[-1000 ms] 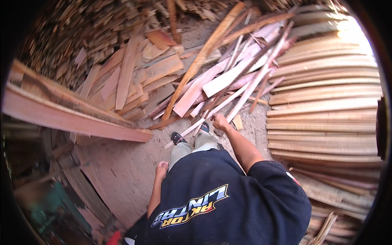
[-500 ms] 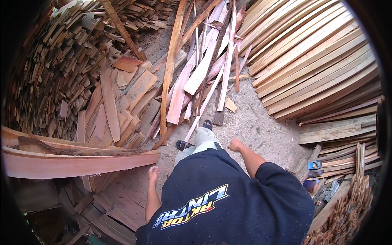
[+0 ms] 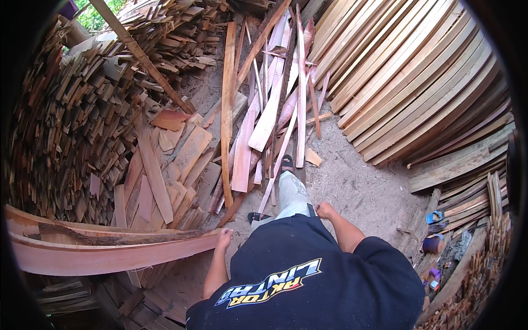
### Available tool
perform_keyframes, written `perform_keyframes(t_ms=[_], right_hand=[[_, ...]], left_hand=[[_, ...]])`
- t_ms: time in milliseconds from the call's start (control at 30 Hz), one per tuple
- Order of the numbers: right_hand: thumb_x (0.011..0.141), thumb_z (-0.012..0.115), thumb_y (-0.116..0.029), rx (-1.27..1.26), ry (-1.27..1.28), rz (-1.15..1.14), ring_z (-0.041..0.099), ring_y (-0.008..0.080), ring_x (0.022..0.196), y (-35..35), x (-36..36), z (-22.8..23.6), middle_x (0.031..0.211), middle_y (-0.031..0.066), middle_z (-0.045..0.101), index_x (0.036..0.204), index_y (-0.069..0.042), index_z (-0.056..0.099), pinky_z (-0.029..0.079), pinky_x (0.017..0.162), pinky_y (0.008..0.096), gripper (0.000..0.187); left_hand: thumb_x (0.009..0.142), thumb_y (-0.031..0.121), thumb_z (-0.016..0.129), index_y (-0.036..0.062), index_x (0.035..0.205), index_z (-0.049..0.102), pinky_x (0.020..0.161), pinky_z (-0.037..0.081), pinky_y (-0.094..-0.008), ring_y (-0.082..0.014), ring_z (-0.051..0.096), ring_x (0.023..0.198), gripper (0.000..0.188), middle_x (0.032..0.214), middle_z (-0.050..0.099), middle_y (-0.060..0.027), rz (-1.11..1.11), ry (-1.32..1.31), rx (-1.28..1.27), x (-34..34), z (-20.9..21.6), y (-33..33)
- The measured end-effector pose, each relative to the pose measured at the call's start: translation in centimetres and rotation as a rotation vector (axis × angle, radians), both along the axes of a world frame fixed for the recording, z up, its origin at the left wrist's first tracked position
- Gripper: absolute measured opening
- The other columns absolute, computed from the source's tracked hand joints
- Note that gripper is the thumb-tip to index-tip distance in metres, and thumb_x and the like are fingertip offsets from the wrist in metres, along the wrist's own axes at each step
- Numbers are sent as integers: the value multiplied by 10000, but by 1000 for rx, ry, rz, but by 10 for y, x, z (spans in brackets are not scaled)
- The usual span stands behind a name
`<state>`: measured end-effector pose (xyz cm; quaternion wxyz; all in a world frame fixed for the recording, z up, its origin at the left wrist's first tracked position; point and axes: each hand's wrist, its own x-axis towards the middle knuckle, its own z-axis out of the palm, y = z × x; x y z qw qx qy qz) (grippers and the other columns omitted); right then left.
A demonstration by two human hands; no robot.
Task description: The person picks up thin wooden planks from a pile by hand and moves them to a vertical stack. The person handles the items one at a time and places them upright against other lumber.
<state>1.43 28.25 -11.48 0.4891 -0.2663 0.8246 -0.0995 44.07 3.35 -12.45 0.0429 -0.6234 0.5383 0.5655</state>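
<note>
A: Where is the left hand (image 3: 224,239)?

B: Left of centre and low in the frame, right beside the end of a long pinkish board (image 3: 110,259) that spans the lower left. The fingers look bent, but I can't tell whether that grip is clamped on anything or even touches the wood.

A: And the right hand (image 3: 325,210)?

B: Just right of centre, next to the pale trousers (image 3: 292,193). Its fingers curl inward; whether that grip has something in it, I can't tell.

A: What lies past the feet?

B: Long narrow slats (image 3: 301,93), pale and pink, in a loose heap at upper centre. One thin strip reaches down between the sandals (image 3: 286,164).

A: Farther out?

B: Flat offcuts (image 3: 193,149) left of the heap, a tall woodpile (image 3: 71,126) at far left, stacked boards (image 3: 412,88) across the upper right.
</note>
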Motion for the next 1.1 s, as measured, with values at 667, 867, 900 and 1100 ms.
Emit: perform_keyframes(t_ms=[667,867,900,1100], right_hand=[[779,644,-295,-235,76,164,634,339,892,-316,-303,51,929,197,658,951,3,624,493,808,405,344],[843,618,-267,-957,-14,516,547,337,1094,-427,-250,155,1200,205,541,1288,-41,434,451,916,381,532],[856,592,-269,-1003,-50,596,553,338,1093,-438,-236,175,1226,198,530,1306,-43,419,459,909,368,533],[921,478,-378,-1037,83,914,372,327,1297,-465,-235,193,1397,150,406,1282,-109,515,253,1064,534,452]], left_hand=[[869,308,592,-16,1070,617,760,479,-315,-190,620,835,383,948,654,-136,86,-92,-46,-268,41,-115],[958,534,347,24,1164,544,869,478,-353,-216,608,968,584,1034,627,-99,400,411,158,-457,149,-197],[941,598,274,23,1219,496,899,468,-374,-235,589,1039,676,1101,601,-110,478,569,268,-469,160,-206],[902,662,265,-19,1317,336,1043,333,-498,-377,443,1209,801,1318,435,-239,974,977,354,-490,227,-274]])
